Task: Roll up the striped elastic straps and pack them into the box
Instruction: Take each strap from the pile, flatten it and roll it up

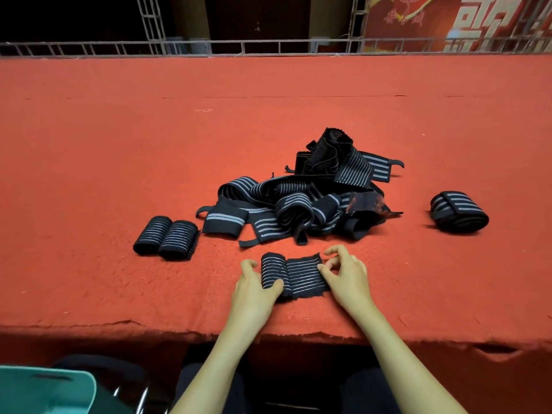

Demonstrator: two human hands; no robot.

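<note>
The left hand (256, 289) curled round the rolled end of a striped strap (304, 277); the right hand (348, 279) seemed to pinch its flat end. Just beyond both hands lay the loose pile (301, 198). Two finished rolls (167, 237) sat left of the left hand, and another roll (458, 212) lay well right of the right hand.

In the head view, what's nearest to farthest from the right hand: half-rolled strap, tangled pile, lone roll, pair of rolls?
1. The half-rolled strap, which the right hand holds.
2. The tangled pile, just beyond.
3. The lone roll, far right.
4. The pair of rolls, far left.
</note>
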